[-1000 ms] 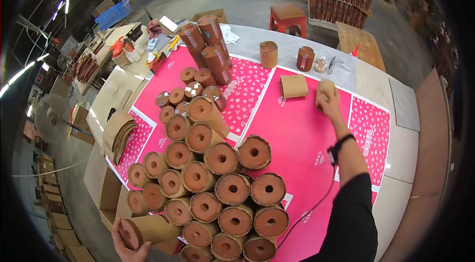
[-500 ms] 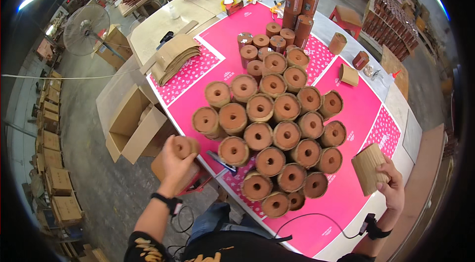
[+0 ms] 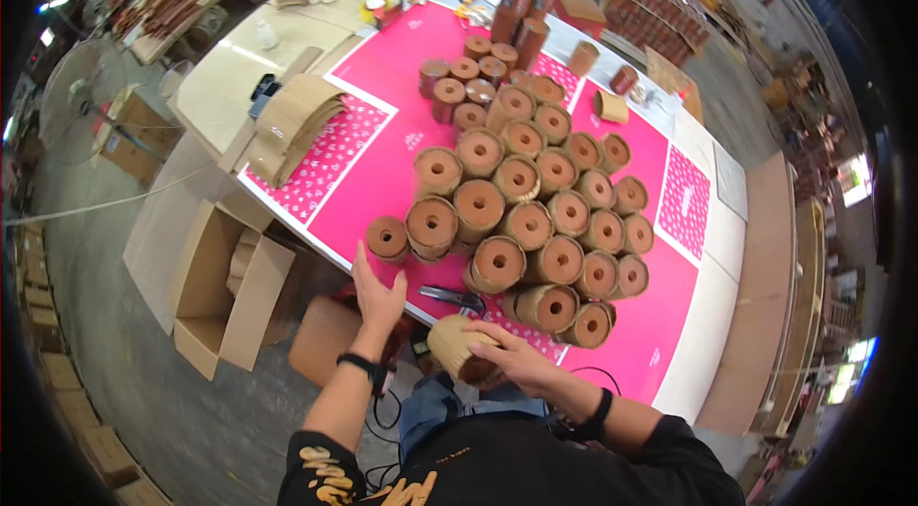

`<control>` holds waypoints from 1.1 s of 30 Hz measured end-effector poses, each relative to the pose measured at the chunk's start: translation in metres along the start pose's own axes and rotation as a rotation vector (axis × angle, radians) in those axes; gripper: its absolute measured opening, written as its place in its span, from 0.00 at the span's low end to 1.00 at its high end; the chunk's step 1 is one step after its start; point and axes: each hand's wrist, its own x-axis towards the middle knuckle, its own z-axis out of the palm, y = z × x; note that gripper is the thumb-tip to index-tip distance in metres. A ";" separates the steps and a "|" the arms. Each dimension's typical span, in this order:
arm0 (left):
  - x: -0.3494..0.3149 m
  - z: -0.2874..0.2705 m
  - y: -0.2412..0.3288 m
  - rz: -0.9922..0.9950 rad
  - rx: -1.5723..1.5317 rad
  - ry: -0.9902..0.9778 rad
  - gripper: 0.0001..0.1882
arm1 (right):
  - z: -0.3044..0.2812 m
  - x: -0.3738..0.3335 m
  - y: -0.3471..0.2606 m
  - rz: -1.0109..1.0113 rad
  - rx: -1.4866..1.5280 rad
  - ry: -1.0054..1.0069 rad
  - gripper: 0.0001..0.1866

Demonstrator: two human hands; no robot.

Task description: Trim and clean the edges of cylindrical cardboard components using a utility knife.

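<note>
At the table's near left edge stands a reddish-brown cylinder [image 3: 387,236] with a hole in its top. Beside its near side is my left hand [image 3: 379,294], thumb and fingers apart; whether the fingertips still touch it I cannot tell. Close to my body, my right hand [image 3: 516,353] grips a tilted cylinder wrapped in tan ribbed paper [image 3: 449,341]. Just past it, a dark utility knife [image 3: 451,297] lies on the pink sheet. A group of paper-wrapped cylinders [image 3: 500,262] stands upright across the middle, each top showing a central hole.
Pink printed sheets [image 3: 368,186] cover the table. Stacked tan paper [image 3: 296,128] lies on the left, above an open cardboard box [image 3: 258,310]. Unwrapped brown cylinders [image 3: 448,97] and taller tubes [image 3: 512,9] stand at the back. A brown stool [image 3: 325,339] is beside my legs.
My left hand has set its brown cylinder on the table edge and opened. My right hand has brought the paper-wrapped cylinder from the far right to in front of my body. The view has shifted.
</note>
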 end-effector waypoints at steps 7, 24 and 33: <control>-0.060 0.020 -0.015 0.540 0.455 -0.612 0.34 | -0.009 0.023 0.031 -0.064 -0.062 0.177 0.23; 0.049 -0.109 -0.079 0.091 0.927 -0.336 0.17 | -0.002 0.144 0.135 -0.204 -0.020 0.756 0.42; 0.121 -0.023 -0.080 -0.118 0.814 -0.216 0.26 | -0.099 -0.099 -0.059 -0.072 -0.783 0.006 0.28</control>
